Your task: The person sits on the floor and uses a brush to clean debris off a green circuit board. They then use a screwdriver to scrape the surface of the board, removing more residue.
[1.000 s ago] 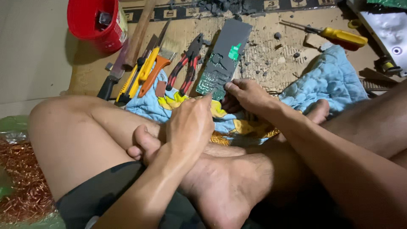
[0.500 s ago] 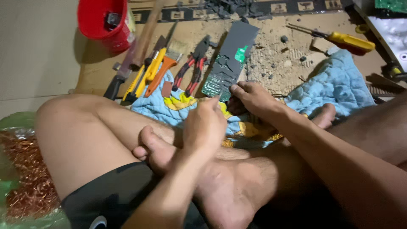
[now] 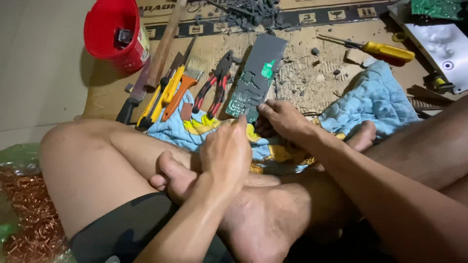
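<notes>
Person sits cross-legged on the floor, both hands forward over a blue patterned cloth spread on flattened cardboard, presumably to catch debris and cushion the work. A long, narrow circuit board lies flat on the cardboard, its far end pointing away from the person and its near end overlapping the cloth edge. Right hand rests at that near end, fingertips pinching or pressing the board's corner, apparently to steady it; the grip is partly hidden by the knuckles, so full closure is uncertain. Left hand sits just beside and nearer the body, fingers curled toward the same end; whether it grasps anything I cannot tell from this angle. Tools are lined up within left-hand reach, likely for quick pickup: red-handled pliers just left of the board, an orange-handled brush, a yellow utility knife, a wooden-handled hammer. A yellow-handled screwdriver lies well apart to the right. Red bucket stands at upper left; a heap of copper wire sits beside the left knee.
</notes>
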